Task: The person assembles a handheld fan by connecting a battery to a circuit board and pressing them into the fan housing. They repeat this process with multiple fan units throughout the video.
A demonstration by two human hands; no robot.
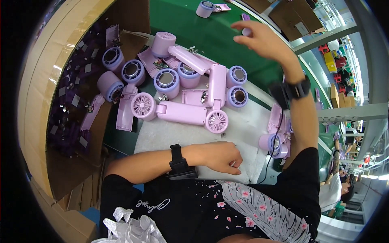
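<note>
Low over the white work mat [162, 137], my left hand [219, 157] is closed with its fingers curled under. A small pale spot shows at the fingers, too small to name. My right hand [263, 40] stretches to the far right over the green bench, thumb and forefinger apart. Just beyond its fingers is a small purple piece [245, 17], partly hidden. Between the hands lies a pile of lilac handheld fan parts: a fan with a round grille [216, 121], a long handle shell [182, 112], and several round motor heads [166, 81]. Loose wires and circuit boards show among them.
At left stands a large cardboard box [77, 162] holding many dark purple parts. More lilac fan parts [269, 141] lie by my right forearm, beside a black cable [268, 162]. A motor head [205, 9] sits at the far edge. Metal frame bars [348, 113] run at right.
</note>
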